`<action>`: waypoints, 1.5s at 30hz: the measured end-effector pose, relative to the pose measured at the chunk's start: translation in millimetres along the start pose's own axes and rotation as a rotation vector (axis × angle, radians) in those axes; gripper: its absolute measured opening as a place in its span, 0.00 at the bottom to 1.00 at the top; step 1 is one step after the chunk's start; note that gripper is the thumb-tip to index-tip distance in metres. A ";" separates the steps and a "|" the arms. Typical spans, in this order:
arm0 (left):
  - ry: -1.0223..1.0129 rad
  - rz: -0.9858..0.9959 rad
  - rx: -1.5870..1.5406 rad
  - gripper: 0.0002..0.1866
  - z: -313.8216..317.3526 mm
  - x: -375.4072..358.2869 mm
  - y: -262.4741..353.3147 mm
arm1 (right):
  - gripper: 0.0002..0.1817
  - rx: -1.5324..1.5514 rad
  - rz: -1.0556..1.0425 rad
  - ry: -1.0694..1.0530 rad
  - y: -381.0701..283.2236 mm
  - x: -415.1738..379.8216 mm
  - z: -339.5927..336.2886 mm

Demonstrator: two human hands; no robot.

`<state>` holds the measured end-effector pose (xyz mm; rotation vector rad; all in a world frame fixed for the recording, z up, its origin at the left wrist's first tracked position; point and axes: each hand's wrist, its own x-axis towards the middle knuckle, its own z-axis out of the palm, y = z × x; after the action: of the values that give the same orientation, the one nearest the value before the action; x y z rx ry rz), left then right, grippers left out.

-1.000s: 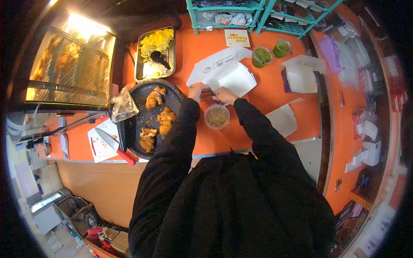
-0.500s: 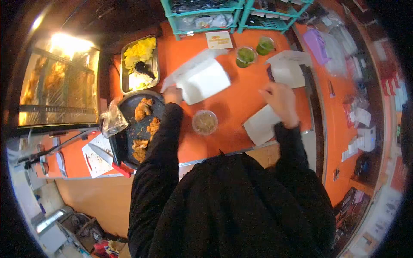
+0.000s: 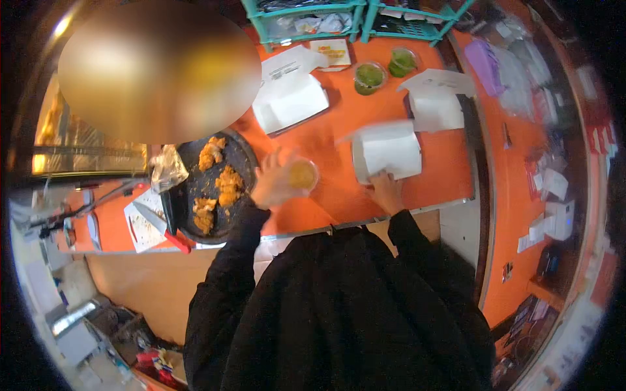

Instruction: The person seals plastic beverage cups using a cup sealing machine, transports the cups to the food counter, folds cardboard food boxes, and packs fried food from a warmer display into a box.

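Observation:
My left hand point(image 3: 272, 184), blurred by motion with its fingers apart, is beside a lidded round tub point(image 3: 303, 174) on the orange counter point(image 3: 326, 140). At the lower edge of an open white box point(image 3: 388, 153), my right hand point(image 3: 386, 189) has its fingers on the near rim; whether they pinch it is unclear. A second open white box point(image 3: 290, 104) stands behind my left hand, and a third point(image 3: 435, 107) is at the right. Fried pieces point(image 3: 228, 186) lie on a round black pan point(image 3: 244, 153) to the left.
Two cups of green sauce point(image 3: 370, 78) point(image 3: 402, 63) stand at the back by teal racks point(image 3: 313, 10). A knife point(image 3: 153, 218) with a red handle lies on a white board point(image 3: 140, 238). Foil point(image 3: 168, 171) sits by the pan. A blurred oval covers the upper left.
My left hand has left the back-left box and come down near the tub. The front-right box now stands open and further left, with my right hand on its near side.

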<state>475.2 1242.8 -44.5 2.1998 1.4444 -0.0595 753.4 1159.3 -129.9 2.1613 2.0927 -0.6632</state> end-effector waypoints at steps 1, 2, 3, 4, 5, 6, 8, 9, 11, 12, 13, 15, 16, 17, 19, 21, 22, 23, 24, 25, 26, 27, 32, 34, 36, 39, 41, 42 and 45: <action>0.060 0.012 0.071 0.44 8.2 -9.9 17.9 | 0.23 -0.034 -0.010 0.022 -5.9 13.1 -2.8; 0.121 0.022 0.142 0.41 14.1 -15.3 29.4 | 0.21 -0.070 -0.023 0.047 -9.6 22.6 -5.9; 0.137 -0.011 0.139 0.41 27.3 -10.8 29.4 | 0.21 -0.079 -0.059 0.045 -11.6 30.0 -8.4; 0.273 0.030 0.141 0.38 47.2 -0.2 20.6 | 0.21 -0.054 -0.063 0.084 -15.2 38.4 -10.8; 0.406 0.068 0.147 0.35 57.7 6.8 15.3 | 0.22 -0.029 -0.069 0.118 -20.2 45.8 -13.1; 0.402 0.006 0.044 0.28 53.1 9.5 16.9 | 0.22 -0.037 -0.114 0.116 -25.4 48.2 -19.4; 0.437 -0.078 0.039 0.28 49.7 14.1 13.1 | 0.23 -0.170 -0.157 0.441 -38.1 38.6 -39.9; 0.445 -0.126 0.031 0.28 47.1 15.0 8.8 | 0.24 -0.090 -0.201 0.429 -48.1 35.4 -51.7; 0.335 -0.170 -0.077 0.34 49.5 23.2 -15.4 | 0.26 0.078 -0.291 0.264 -69.9 23.2 -70.1; 0.388 -0.112 -0.028 0.37 53.0 20.7 -24.2 | 0.25 0.118 -0.387 0.198 -81.1 18.3 -71.8; 0.445 -0.062 0.036 0.41 53.5 17.5 -31.7 | 0.24 0.174 -0.451 0.138 -100.3 9.5 -79.8; 0.377 -0.093 0.173 0.43 42.1 3.8 -32.4 | 0.26 0.269 -0.642 0.036 -146.5 -11.9 -97.1; 0.339 -0.119 0.207 0.45 33.5 -7.5 -31.3 | 0.25 0.359 -0.706 -0.116 -172.2 -23.9 -109.3; 0.301 -0.150 0.167 0.48 24.3 -26.9 -25.9 | 0.24 0.474 -0.881 -0.141 -196.7 -33.3 -110.4; 0.690 -0.117 0.154 0.45 48.7 -49.0 -47.2 | 0.22 0.498 -1.031 -0.169 -253.9 -50.5 -121.2; 0.637 -0.095 -0.167 0.40 15.7 -117.8 -55.6 | 0.20 0.514 -1.127 -0.480 -302.8 -63.6 -113.8; 0.613 -0.118 -0.154 0.39 15.0 -147.5 -74.8 | 0.20 0.591 -1.151 -0.600 -327.6 -65.6 -94.8; 0.581 -0.136 -0.141 0.39 14.5 -178.3 -97.6 | 0.20 0.675 -1.167 -0.718 -353.7 -66.4 -71.1; 0.594 -0.128 -0.217 0.37 0.7 -219.6 -116.4 | 0.20 0.695 -1.139 -0.828 -383.3 -72.4 -54.4; 0.596 -0.117 -0.291 0.36 -12.2 -260.3 -137.7 | 0.18 0.642 -1.171 -0.872 -411.6 -77.8 -35.7; 0.664 -0.153 -0.374 0.33 -7.4 -292.0 -163.8 | 0.17 0.633 -1.175 -0.903 -438.1 -85.5 -12.8; 0.728 -0.183 -0.454 0.31 -0.2 -323.0 -190.2 | 0.16 0.628 -1.179 -0.926 -468.0 -92.3 7.6; 0.866 -0.531 -0.394 0.08 47.3 -461.7 -313.2 | 0.13 0.804 -1.151 -0.696 -598.3 -124.5 62.0; 0.849 -0.518 -0.463 0.04 38.4 -497.1 -336.1 | 0.10 0.836 -1.167 -0.554 -622.7 -127.1 69.8; 0.746 -0.701 -0.438 0.04 37.3 -519.1 -366.5 | 0.09 0.673 -1.084 -0.629 -643.8 -124.9 71.4; 0.887 -0.647 -0.564 0.04 12.4 -504.9 -385.5 | 0.12 0.749 -0.847 -0.664 -663.6 -108.7 109.2; 0.944 -0.583 -0.548 0.05 -6.7 -481.1 -390.1 | 0.10 0.616 -0.831 -0.702 -677.9 -92.0 138.2; 1.014 -0.569 -0.467 0.05 -25.3 -469.5 -383.5 | 0.09 0.817 -0.836 -0.780 -682.9 -88.9 153.8; 0.996 -0.452 -0.028 0.05 -64.6 -456.7 -392.0 | 0.10 1.310 -0.750 -1.094 -705.2 -63.1 161.1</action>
<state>-79.5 1004.5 -0.5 1.8699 2.3921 1.0161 31.6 1099.8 -78.2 0.3931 1.6968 -2.9160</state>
